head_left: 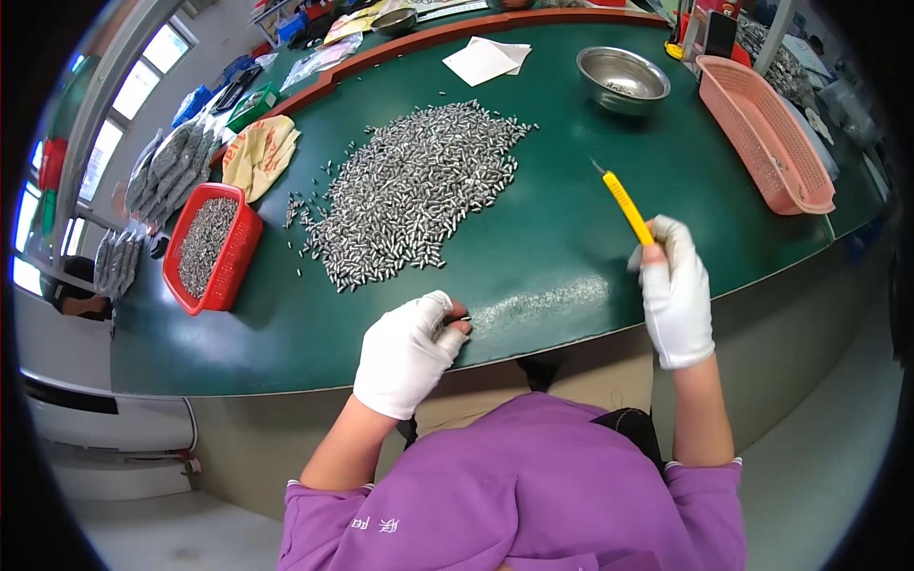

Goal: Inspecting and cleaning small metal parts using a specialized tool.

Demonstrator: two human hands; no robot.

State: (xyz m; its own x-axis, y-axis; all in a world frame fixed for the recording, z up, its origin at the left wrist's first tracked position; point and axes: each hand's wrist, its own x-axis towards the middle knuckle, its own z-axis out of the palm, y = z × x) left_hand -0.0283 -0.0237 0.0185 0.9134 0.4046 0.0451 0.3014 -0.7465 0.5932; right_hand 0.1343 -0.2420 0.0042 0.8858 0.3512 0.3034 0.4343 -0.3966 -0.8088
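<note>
A yellow-handled craft knife (625,206) with a thin blade points away from me, gripped by my gloved right hand (674,290) above the table's right part. Close to the front edge, my gloved left hand (407,347) pinches what looks like one small metal pin (466,318) between bare fingertips; the fingers mostly hide it. Both white gloves leave some fingertips uncovered. Beyond the left hand spreads a large heap of small shiny metal pins (419,186). A pale worn patch (543,303) marks the green tabletop between my hands.
At left stands a red plastic basket (249,249) of small metal parts, near a yellowish bag (259,157) and grey packets (171,171). A steel bowl (624,78) and a pink basket (762,143) are at far right. White paper (486,60) lies near the raised brown rim (409,48).
</note>
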